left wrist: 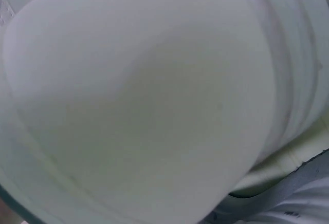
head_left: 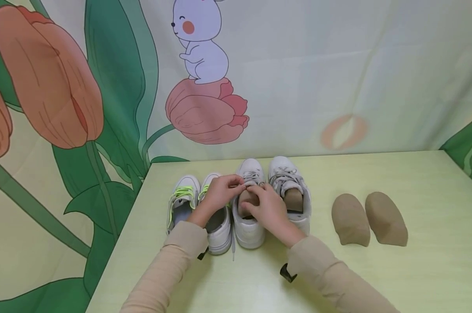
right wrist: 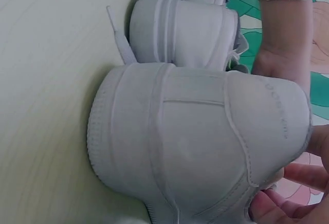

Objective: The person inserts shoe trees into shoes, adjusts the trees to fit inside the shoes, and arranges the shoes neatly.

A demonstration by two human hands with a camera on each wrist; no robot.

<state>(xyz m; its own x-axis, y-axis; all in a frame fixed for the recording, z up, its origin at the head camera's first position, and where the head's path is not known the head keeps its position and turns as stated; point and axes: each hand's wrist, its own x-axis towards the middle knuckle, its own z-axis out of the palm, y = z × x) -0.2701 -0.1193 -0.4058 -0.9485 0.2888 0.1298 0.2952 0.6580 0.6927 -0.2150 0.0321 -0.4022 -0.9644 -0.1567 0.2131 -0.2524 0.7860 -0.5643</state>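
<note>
Both hands work at the tongue of a white sneaker (head_left: 249, 234), third from the left in a row of shoes. My left hand (head_left: 221, 191) pinches at the top of the tongue from the left, thumb and forefinger meeting there. From the right, my right hand (head_left: 270, 208) also pinches at the tongue, its curled fingers over the shoe opening. A brown insert (head_left: 245, 200) shows inside this sneaker, partly hidden by the right hand. In the right wrist view the sneaker's heel (right wrist: 200, 131) hides most of the fingers. A blurred white shoe surface (left wrist: 154, 90) fills the left wrist view.
To the right stands the matching sneaker (head_left: 304, 200) with a brown insert (head_left: 293, 200) in it. Two shoes with green laces (head_left: 184, 191) are on the left. Two loose brown inserts (head_left: 350, 219) lie on the table (head_left: 435, 195). A printed curtain (head_left: 298, 87) hangs behind.
</note>
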